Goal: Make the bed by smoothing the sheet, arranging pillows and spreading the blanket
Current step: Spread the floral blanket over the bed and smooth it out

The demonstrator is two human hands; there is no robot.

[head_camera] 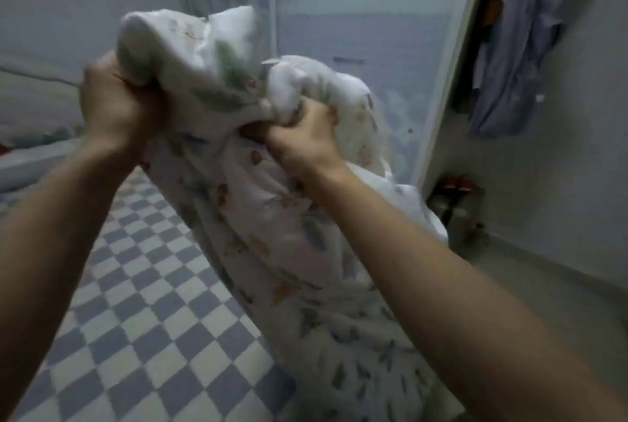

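Holding the leaf-print blanket point(272, 224) bunched high above the checkered sheet point(142, 302), left hand point(115, 105) and right hand point(299, 136) each clamped on a fistful, the person should probably find its corners before spreading.

- The setting was a home bedroom: a blue-and-white checkered bed sheet point(142, 285) lay spread out.
- Pale purple shirts point(516, 58) hung against a plain grey wall point(577, 167).
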